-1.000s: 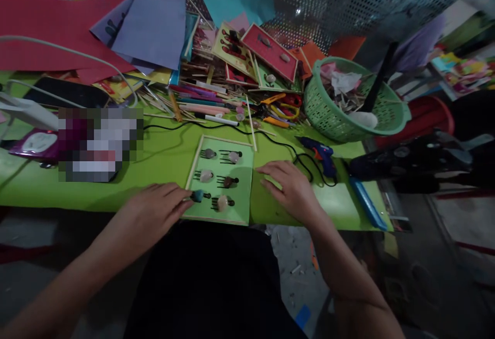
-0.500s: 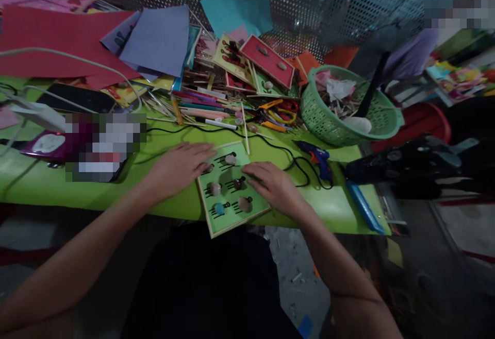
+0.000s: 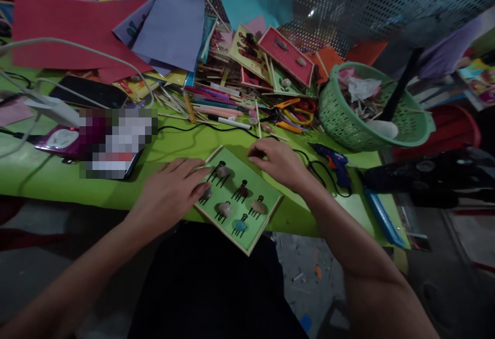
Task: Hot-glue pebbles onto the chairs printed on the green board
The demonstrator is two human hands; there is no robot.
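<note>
A green framed picture lies turned cornerwise at the table's front edge, one corner jutting out over my lap. Several pebbles, one of them a blue pebble, sit on it with black lines drawn around them as heads and legs. My left hand holds its left corner, thumb over a pebble and fingers along the upper left side. Just beyond the upper right side hovers my right hand, fingers loosely curled and apart from the thumb, nothing seen in them. It partly covers a thin stick.
A glue gun with a black cord lies at right, near a blue cutter. Behind are a green basket, scissors, pens and coloured paper. A phone lies at left.
The picture has turned, its near corner swinging right. My right hand has left its surface and moved off past the upper right side. The left hand stays at the left corner.
</note>
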